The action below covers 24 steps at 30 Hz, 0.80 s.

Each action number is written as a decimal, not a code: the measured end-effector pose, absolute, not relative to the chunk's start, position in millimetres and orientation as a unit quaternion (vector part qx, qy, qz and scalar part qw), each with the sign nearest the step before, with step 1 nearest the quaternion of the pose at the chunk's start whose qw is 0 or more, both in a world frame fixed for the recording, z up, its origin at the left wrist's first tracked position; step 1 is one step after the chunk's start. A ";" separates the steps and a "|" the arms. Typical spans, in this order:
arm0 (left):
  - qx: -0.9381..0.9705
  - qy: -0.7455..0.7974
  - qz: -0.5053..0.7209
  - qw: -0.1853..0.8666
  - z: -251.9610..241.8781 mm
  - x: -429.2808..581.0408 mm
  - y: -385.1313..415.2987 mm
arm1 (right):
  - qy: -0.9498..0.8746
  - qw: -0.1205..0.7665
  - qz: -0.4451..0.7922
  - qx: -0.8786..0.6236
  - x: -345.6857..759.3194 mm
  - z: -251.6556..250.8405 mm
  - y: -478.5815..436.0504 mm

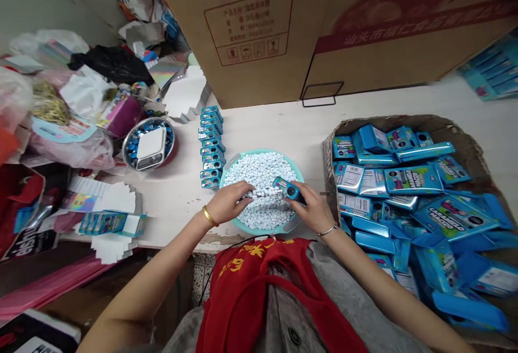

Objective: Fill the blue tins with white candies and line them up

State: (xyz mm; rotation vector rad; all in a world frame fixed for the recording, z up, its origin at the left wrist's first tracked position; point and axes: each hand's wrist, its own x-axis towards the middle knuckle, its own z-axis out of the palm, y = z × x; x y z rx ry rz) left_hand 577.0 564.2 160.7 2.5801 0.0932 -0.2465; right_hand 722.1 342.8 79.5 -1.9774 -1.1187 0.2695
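**Head view: right hand on small tin, left hand in the white candy**

Right hand (313, 207) holds a small blue rectangular tin (288, 190) with printed label, thumb one side, fingers the other. Tin sits tilted above the right half of a pale-green round plastic basin (259, 231) full of small white candy pieces (263, 169). Print on that tin too small to read.

Left hand (229, 203) at the basin's left side, fingers bent, narrow gap at the tips, right over the candy; can't tell if it pinches any.

Left of basin: column of small blue upright tins (211, 150), close together, labels illegible. Right: cut-down brown cardboard box (404, 119) heaped with blue printed tins (413, 180); "CARAMELO" reads on several.

Behind: big brown carton (259, 80), red print. Framed panel starts "产品名称", handling icons beneath; red band on the right starts "汕头市".

Far left: white rectangular box-shaped device (150, 145) on a round metal bowl (172, 153) of shiny blue pieces. Red cloth apron (251, 266) carries yellow characters.
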 end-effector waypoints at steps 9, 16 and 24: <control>0.973 -0.007 -0.229 0.010 239.7 623.5 522.9 | -0.503 0.396 0.098 -0.762 707.1 74.1 356.6; 0.979 0.072 -0.191 0.009 217.1 602.1 548.3 | -0.475 0.424 0.095 -0.765 711.0 72.4 350.8; 0.944 0.196 -0.219 0.150 67.2 576.3 573.7 | -0.402 0.448 0.056 -0.797 730.4 83.4 335.5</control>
